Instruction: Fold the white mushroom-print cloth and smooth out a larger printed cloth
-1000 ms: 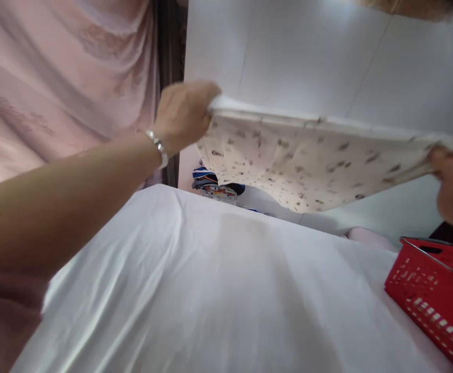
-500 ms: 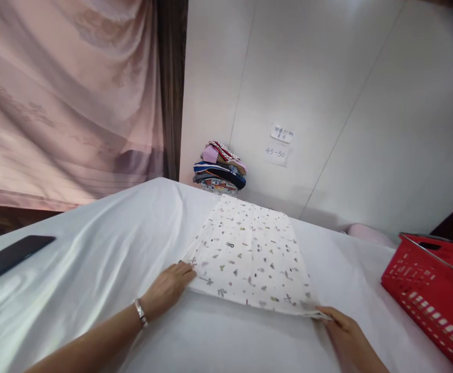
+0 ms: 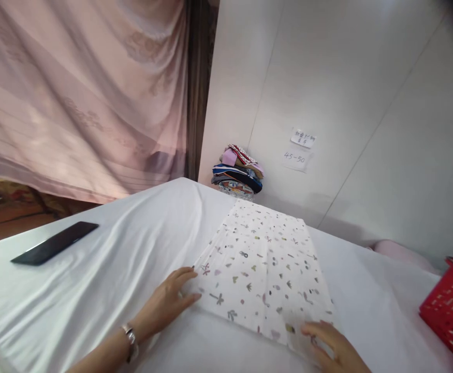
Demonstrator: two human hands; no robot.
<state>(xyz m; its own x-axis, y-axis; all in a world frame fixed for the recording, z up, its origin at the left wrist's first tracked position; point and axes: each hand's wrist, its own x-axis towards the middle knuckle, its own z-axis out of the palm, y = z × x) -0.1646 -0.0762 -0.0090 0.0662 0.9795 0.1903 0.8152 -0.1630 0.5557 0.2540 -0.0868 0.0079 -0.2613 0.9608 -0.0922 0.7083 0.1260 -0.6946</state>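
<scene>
A white cloth (image 3: 257,269) printed with small plants and shapes lies flat in a long folded strip, running away from me. My left hand (image 3: 167,298) rests at its near left edge, with thumb and fingers apart and a silver bracelet on the wrist. Over the near right corner is my right hand (image 3: 335,344), its forefinger and thumb spread apart on or just above the fabric. Neither hand grips the cloth. Part of the near right corner is covered by my right hand.
White sheeting (image 3: 133,259) with creases covers the table. On the left lies a dark flat panel (image 3: 55,242). A red plastic basket (image 3: 451,311) stands at the right. A stack of folded clothes (image 3: 237,171) sits by the wall, under paper notes (image 3: 296,158). A pink curtain (image 3: 94,93) hangs at left.
My right hand has let go of the cloth's near right corner, and my left fingers have spread at the left edge. The view has turned left, so everything sits further right.
</scene>
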